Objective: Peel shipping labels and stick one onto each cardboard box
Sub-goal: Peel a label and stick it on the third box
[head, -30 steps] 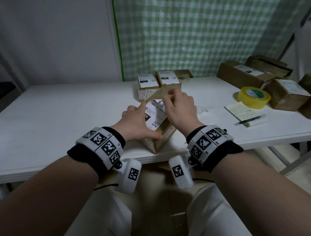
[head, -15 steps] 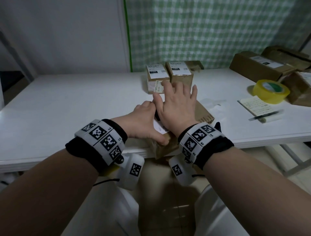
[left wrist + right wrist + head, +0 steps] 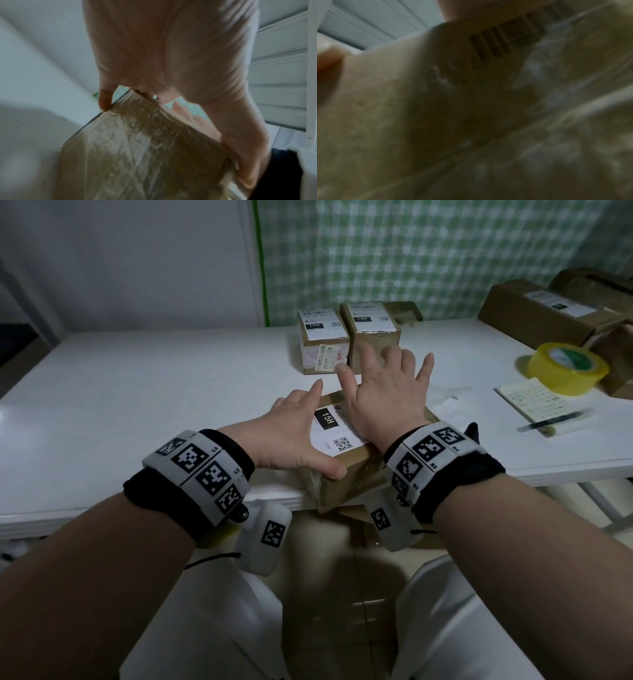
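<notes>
A brown cardboard box (image 3: 346, 484) sits at the table's near edge, its corner jutting past the rim. A white shipping label (image 3: 334, 433) marked 15H with a QR code lies on its top. My left hand (image 3: 294, 436) grips the box's left side, thumb on the near corner and forefinger toward the far corner. My right hand (image 3: 383, 395) lies flat on the label, fingers spread and straight, hiding the label's right part. In the left wrist view the left hand (image 3: 171, 54) spans the taped box (image 3: 137, 155). The right wrist view is blurred, filled by the box (image 3: 488, 121).
Two small labelled boxes (image 3: 323, 340) (image 3: 371, 332) stand just beyond my right fingertips. At the right are a yellow tape roll (image 3: 567, 368), a notepad (image 3: 527, 398) with a pen (image 3: 551, 421), and larger boxes (image 3: 548, 313). A pale paper scrap (image 3: 448, 395) lies beside the box.
A second ago my right hand held the label lifted above the box. It laid the label down and has slid forward across it, fingers spreading, so the 15H mark and QR code show.
</notes>
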The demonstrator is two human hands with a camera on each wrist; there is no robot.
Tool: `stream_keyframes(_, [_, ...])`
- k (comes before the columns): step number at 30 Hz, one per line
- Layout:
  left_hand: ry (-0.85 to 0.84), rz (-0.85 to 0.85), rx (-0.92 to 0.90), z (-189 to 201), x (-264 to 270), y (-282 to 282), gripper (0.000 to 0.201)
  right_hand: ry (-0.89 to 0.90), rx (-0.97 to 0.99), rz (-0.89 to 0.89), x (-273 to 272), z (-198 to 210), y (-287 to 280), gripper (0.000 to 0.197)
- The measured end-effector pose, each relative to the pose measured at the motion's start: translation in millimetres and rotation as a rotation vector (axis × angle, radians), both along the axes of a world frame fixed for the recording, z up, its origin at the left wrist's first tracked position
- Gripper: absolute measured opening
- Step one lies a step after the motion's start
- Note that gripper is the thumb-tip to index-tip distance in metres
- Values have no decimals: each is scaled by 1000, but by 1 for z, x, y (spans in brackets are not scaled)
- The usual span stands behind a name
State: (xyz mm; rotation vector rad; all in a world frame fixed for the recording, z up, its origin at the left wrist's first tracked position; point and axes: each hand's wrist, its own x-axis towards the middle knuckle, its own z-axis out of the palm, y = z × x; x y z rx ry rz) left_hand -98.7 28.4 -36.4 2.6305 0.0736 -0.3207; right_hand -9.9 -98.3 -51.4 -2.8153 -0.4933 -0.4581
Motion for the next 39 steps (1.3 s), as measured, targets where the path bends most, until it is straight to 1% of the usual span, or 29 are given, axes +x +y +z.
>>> stream_keyframes(6, [7, -5, -23, 0, 2, 2, 135, 21, 1, -30, 8, 1, -8, 57])
stream_keyframes(11, [0, -5, -40, -1, 2, 3, 136, 23, -34, -64, 13, 0, -13, 59])
stream_keyframes(17, [-3, -10, -32, 1, -1, 1, 136, 32, -40, -128, 17, 5, -25, 58])
stream_keyframes(20, [-4, -15, -24, 3, -3, 0, 136, 5, -58, -129, 16, 6, -29, 56])
stream_keyframes(26, [-25, -18, -20, 2, -9, -1, 137, -42, -108, -193, 16, 11, -40, 52])
stream_keyframes(28, [-26, -29, -22, 2, -11, -1, 138, -52, -53, -196, 16, 13, -43, 51])
stream_keyframes(30, [-30, -43, -22, 1, -13, -1, 137, -81, 72, -196, 12, 16, -41, 50])
stream_keyframes(32, [-34, -48, -19, 1, -14, -2, 137, -148, 149, -155, 3, 21, -33, 50])
stream_keyframes(35, [-45, -67, -20, 0, -14, -2, 139, -282, 170, -4, -18, 25, -11, 45])
stream_keyframes(37, [-85, -91, -44, 0, -15, -1, 140, -337, 127, 93, -32, 23, 2, 39])
stream_keyframes(39, [-135, -100, -71, -1, -17, -2, 137, -291, 40, 156, -39, 15, 9, 35])
